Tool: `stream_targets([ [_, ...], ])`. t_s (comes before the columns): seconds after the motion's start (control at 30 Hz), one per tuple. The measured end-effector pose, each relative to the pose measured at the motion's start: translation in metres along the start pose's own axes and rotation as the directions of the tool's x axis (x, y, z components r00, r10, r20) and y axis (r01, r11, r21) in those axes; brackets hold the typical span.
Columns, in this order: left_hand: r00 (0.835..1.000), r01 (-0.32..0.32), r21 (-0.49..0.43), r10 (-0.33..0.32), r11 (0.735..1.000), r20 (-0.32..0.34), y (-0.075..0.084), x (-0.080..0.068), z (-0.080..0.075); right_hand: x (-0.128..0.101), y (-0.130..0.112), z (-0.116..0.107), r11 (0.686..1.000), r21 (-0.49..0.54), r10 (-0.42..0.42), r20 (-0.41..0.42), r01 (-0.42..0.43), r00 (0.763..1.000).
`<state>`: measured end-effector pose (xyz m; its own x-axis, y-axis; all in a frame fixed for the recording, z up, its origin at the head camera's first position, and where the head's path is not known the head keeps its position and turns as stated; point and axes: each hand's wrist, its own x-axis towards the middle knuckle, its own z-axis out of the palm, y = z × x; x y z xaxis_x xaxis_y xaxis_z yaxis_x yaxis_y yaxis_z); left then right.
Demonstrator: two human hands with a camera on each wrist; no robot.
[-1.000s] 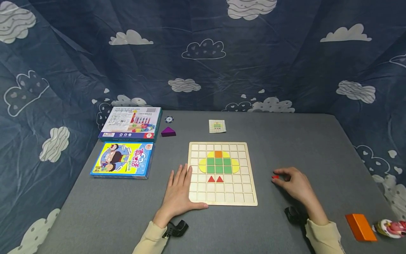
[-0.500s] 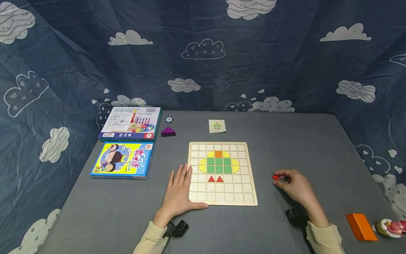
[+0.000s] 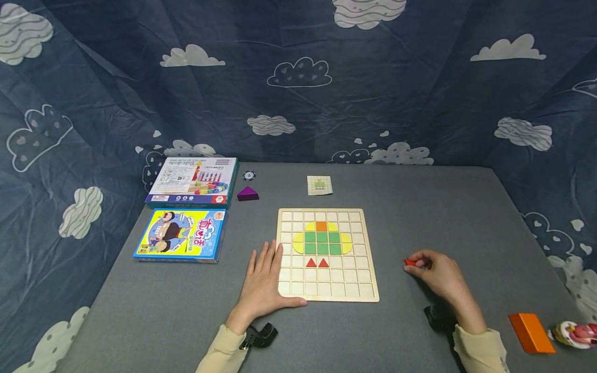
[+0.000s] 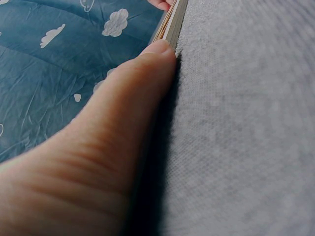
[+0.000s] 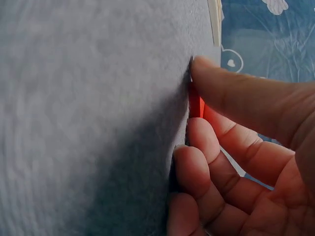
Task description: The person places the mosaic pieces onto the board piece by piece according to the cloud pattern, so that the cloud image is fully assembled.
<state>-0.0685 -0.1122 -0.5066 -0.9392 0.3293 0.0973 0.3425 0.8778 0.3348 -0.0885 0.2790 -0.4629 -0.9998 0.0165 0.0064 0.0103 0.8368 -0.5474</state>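
My left hand (image 3: 262, 290) lies with straight, spread fingers along the left edge and lower left corner of a wooden grid board (image 3: 298, 287). In the left wrist view the thumb (image 4: 133, 78) touches the board's side edge. On the board, green squares (image 3: 322, 237), yellow curved pieces (image 3: 298, 243), an orange square (image 3: 321, 226) and two red triangles (image 3: 311, 263) fill part of the grid. To the right of the board, my right hand (image 3: 436, 272) pinches a small red piece (image 5: 197, 102) between thumb and fingers, low over the grey table. The fingers cover much of it.
A small pattern card (image 3: 319, 185) lies behind the board. At the left are two game boxes (image 3: 182, 235), a purple triangular block (image 3: 247, 194) and a round chip (image 3: 249, 176). An orange block (image 3: 531, 333) and a figurine (image 3: 576, 334) stand at the front right.
My right hand, with the red piece, has shifted slightly to the right, and the piece has turned a little in the fingers. The left hand and the board stay put.
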Motion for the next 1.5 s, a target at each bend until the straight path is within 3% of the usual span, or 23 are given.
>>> stream_targets([
  [0.4,1.000,0.001,-0.001,-0.001,1.000,0.001,0.000,0.000,0.000,-0.001,0.000,0.000,1.000,-0.009,-0.012,0.013,0.012,1.000],
  [0.93,1.000,0.013,0.006,-0.013,1.000,0.017,0.001,0.000,0.000,-0.004,0.001,0.000,0.999,0.027,-0.036,-0.097,0.039,0.995],
  [1.1,1.000,0.014,0.009,-0.014,1.000,0.016,0.000,0.000,0.000,-0.004,-0.007,0.003,0.998,0.033,-0.054,-0.099,0.058,0.994],
  [1.5,1.000,0.018,0.002,-0.018,1.000,0.024,0.001,0.001,-0.001,0.004,-0.044,0.025,0.987,0.112,-0.115,-0.016,0.116,0.993],
])
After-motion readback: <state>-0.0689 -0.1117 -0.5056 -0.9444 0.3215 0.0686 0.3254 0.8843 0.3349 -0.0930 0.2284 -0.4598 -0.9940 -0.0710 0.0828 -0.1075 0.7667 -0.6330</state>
